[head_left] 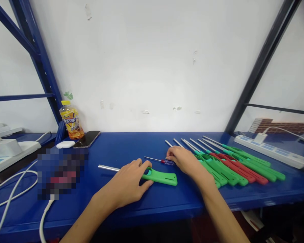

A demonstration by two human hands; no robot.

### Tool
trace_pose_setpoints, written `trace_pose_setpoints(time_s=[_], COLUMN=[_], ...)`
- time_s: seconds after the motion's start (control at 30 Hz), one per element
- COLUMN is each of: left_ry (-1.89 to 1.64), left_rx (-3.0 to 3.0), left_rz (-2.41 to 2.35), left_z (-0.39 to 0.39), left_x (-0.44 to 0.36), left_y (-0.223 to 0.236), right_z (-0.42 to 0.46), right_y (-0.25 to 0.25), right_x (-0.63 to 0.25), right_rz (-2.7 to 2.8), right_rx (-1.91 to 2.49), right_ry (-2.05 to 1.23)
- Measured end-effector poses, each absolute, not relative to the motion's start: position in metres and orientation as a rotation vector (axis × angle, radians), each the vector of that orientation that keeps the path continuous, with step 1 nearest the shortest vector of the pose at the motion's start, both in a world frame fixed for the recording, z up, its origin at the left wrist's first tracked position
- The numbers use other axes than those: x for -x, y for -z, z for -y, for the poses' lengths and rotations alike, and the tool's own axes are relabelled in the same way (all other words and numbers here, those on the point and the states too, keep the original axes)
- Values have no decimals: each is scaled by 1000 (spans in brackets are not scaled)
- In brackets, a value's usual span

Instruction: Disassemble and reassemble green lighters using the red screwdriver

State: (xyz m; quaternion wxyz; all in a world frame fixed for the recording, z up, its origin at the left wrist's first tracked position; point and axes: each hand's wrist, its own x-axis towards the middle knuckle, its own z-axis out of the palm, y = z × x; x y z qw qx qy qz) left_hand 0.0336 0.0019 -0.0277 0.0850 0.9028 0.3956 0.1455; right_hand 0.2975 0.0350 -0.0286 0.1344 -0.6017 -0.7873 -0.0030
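A long-necked green gas lighter (163, 177) lies on the blue table, its metal tube pointing left. My left hand (129, 184) is closed around the middle of it, thumb along the near edge and fingers over the far side. To the right, the curled fingers of my right hand (181, 158) are at the handle end of a small screwdriver (167, 162). The screwdriver has a clear purple and red handle, and its thin shaft points left. My right fingertips are partly hidden. Beside my right wrist lies a row of several lighters, green ones (215, 168) and red ones (239, 168).
At the back left stand a drink bottle (72, 121), a phone (87, 139) and a white case (65, 144). A blurred-out item (62, 172) with a white cable lies at the left. Power strips (272, 152) sit at both sides, near blue rack posts (44, 74).
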Motion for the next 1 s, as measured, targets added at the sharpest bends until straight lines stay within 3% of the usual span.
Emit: trace_pose_setpoints(time_s=[0.7, 1.0], left_ry=[-422, -392], left_rx=[-2759, -2839], left_rz=[-1222, -1345], left_z=[-9, -14], left_x=[-31, -30], left_y=[31, 35], right_z=[-25, -18], right_y=[17, 9], right_x=[-298, -295], right_rz=[2210, 2158], right_rx=[1709, 1566], right_ry=[22, -178])
